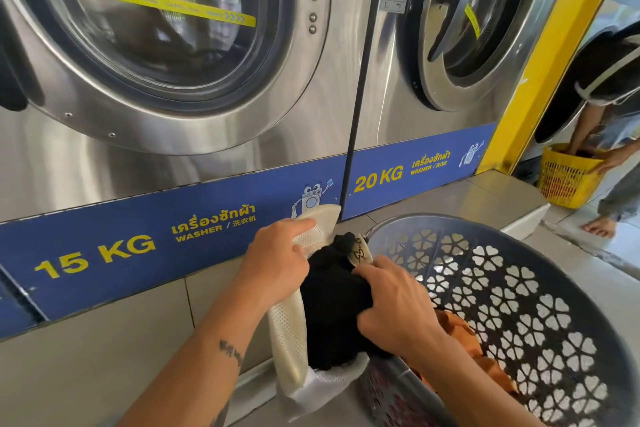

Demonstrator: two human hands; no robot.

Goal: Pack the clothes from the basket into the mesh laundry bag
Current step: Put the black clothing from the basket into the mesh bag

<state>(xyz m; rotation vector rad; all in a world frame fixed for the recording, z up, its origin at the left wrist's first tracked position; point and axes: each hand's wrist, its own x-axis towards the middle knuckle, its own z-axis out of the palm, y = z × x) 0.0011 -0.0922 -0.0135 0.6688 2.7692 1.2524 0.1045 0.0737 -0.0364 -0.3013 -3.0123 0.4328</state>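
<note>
Mesh in a cream honeycomb weave makes up the mesh laundry bag (289, 333), which hangs limp and folded under the left hand (277, 260). That hand's fingers curl over the bag's upper edge and grip it. Between the two hands sits a black garment (332, 308), soft and bunched, part of it down in the bag's mouth. A pale label with dark script (362, 253) shows just above the right hand (398, 308), which clutches the black cloth with bent fingers. To the right of and below that hand stands the basket (467, 274), round grey plastic pierced with flower-shaped holes, with an orange garment (460, 329) crumpled inside by the wrist. Beyond both hands rise two steel washers with round glass doors, marked 15 KG (95, 255) and 20 KG (379, 178) on a blue strip. Far right, another person (606, 80) bends over a yellow basket (564, 177).
</note>
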